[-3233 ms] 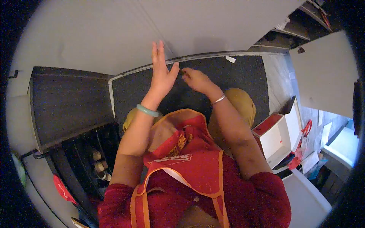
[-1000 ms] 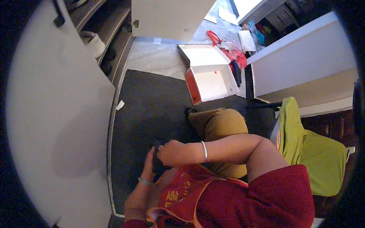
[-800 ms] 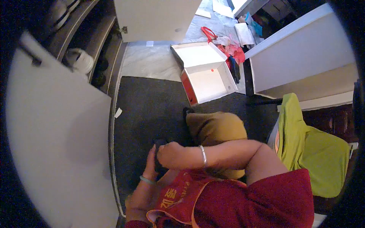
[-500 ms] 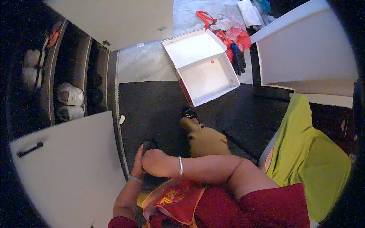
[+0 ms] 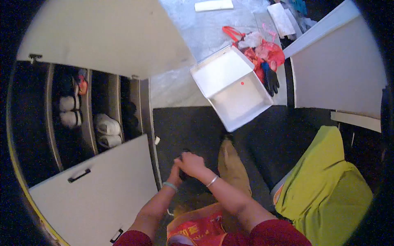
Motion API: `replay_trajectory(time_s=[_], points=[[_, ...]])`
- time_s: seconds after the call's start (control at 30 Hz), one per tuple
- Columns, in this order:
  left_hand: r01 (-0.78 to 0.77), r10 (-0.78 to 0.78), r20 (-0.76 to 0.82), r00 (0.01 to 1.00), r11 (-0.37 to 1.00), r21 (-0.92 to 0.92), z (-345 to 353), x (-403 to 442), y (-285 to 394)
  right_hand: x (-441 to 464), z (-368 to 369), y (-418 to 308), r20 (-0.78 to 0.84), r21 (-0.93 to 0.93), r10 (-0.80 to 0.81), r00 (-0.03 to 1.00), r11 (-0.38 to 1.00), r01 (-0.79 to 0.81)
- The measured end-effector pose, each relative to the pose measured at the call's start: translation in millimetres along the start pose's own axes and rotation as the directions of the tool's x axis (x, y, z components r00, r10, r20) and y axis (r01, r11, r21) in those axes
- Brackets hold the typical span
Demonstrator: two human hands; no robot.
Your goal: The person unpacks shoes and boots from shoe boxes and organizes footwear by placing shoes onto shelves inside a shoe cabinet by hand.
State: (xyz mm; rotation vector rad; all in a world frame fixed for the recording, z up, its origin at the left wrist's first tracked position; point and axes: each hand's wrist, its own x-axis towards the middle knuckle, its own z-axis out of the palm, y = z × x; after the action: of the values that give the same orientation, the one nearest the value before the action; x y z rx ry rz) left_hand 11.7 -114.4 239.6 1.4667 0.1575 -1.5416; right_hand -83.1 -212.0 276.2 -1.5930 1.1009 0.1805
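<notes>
My left hand (image 5: pixel 175 175) and my right hand (image 5: pixel 192 165) are close together, low in the middle of the view. Between them is a black object (image 5: pixel 183 174), mostly covered by my fingers, so its kind cannot be made out. Both hands are closed on it, the right one over its upper side and the left along its left side. Beyond my hands an open white box (image 5: pixel 242 107) lies on the dark mat with its lid folded back.
At left stands a shoe cabinet with open white doors (image 5: pixel 98 184), holding white sneakers (image 5: pixel 107 125). Red plastic bags (image 5: pixel 269 53) and a dark glove (image 5: pixel 271 80) lie behind the box. Yellow-green cloth (image 5: pixel 324 176) drapes something at right.
The view has shifted, so the cabinet and box appear further right and lower. My right forearm has swung from across my body to reaching forward, and both hands stay on the black object.
</notes>
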Motion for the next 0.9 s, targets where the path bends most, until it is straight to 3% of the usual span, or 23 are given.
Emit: replay_trajectory(time_s=[0.07,0.1,0.13,0.2,0.27,0.3,0.33,0.37,0.4,0.47,0.5,0.53,0.57,0.6,0.63,0.67,0.73,0.77,0.8,0.9], points=[[0.234,-0.218,-0.101,0.971,0.952,0.195,33,13,13,3,-6,30,-0.098,0.158,0.116,0.988,0.982,-0.099],[0.222,-0.205,-0.101,0.974,0.952,0.210,47,23,16,6,-8,47,-0.134,0.263,0.183,0.974,0.954,-0.143],[0.183,-0.168,-0.073,0.983,0.923,0.337,58,36,16,9,-11,64,-0.156,0.367,0.256,0.954,0.912,-0.185],[0.148,-0.140,-0.051,0.989,0.874,0.462,85,54,17,23,-15,99,-0.154,0.496,0.280,0.948,0.851,-0.171],[0.163,-0.093,-0.143,0.985,0.760,0.629,108,68,23,33,-26,111,-0.133,0.620,0.332,0.934,0.763,-0.184],[0.215,-0.224,-0.042,0.974,0.838,0.501,82,103,4,37,-34,115,-0.176,0.667,0.358,0.917,0.728,-0.157],[0.228,-0.233,-0.058,0.971,0.824,0.519,99,101,12,40,-37,122,-0.215,0.713,0.381,0.899,0.690,-0.122],[0.243,-0.233,-0.102,0.967,0.727,0.642,117,104,23,48,-30,133,-0.274,0.793,0.414,0.868,0.608,-0.039],[0.259,-0.232,-0.143,0.962,0.613,0.746,133,107,32,53,-25,147,-0.253,0.809,0.433,0.865,0.585,-0.056],[0.348,-0.288,-0.209,0.935,0.624,0.700,144,123,34,65,-19,171,-0.071,0.926,0.503,0.861,0.354,-0.131],[0.408,-0.326,-0.250,0.912,0.652,0.639,148,135,32,55,-56,159,0.122,0.984,0.524,0.843,0.048,-0.173],[0.425,-0.341,-0.259,0.904,0.640,0.641,151,147,28,57,-51,180,0.171,0.985,0.535,0.827,-0.101,-0.138],[0.414,-0.353,-0.229,0.907,0.650,0.638,154,162,24,57,-45,202,0.055,0.998,0.622,0.781,-0.066,-0.017],[0.406,-0.366,-0.201,0.909,0.661,0.631,156,175,19,55,-40,232,0.040,0.996,0.739,0.672,-0.086,0.036],[0.377,-0.334,-0.195,0.922,0.663,0.646,159,190,11,51,-34,247,-0.076,0.992,0.862,0.501,0.013,0.128],[0.341,-0.296,-0.184,0.937,0.670,0.660,164,208,6,50,-35,268,0.031,0.999,0.928,0.370,-0.019,-0.037],[0.386,-0.300,-0.244,0.922,0.710,0.589,188,230,9,57,-40,290,0.072,0.997,0.916,0.395,-0.068,-0.023],[0.407,-0.288,-0.295,0.911,0.746,0.527,196,235,8,68,-25,308,-0.142,0.979,0.905,0.400,0.188,-0.078],[0.331,-0.221,-0.264,0.939,0.790,0.516,183,260,-3,86,-12,328,-0.356,0.894,0.840,0.409,0.434,-0.113],[0.286,-0.259,-0.122,0.958,0.859,0.425,166,306,-5,98,-49,314,-0.268,0.889,0.854,0.445,0.398,-0.228]])
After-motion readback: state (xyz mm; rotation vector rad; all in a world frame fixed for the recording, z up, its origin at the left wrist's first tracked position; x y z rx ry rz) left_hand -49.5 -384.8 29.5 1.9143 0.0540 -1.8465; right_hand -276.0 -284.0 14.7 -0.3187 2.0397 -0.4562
